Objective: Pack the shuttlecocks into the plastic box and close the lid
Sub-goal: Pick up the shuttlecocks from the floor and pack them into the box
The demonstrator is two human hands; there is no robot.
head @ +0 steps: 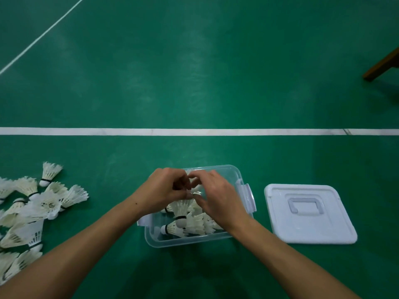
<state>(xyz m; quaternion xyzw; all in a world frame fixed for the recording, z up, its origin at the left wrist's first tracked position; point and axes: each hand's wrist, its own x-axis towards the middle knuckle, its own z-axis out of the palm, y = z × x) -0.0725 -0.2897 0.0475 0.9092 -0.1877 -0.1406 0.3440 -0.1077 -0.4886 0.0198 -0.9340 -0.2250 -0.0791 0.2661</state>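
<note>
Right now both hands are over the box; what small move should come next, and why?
Probably lower the shuttlecock the fingers pinch into the plastic box and let go. Both the left hand and right hand hold it above those already inside, a pile waits on the left, and the lid lies off.
</note>
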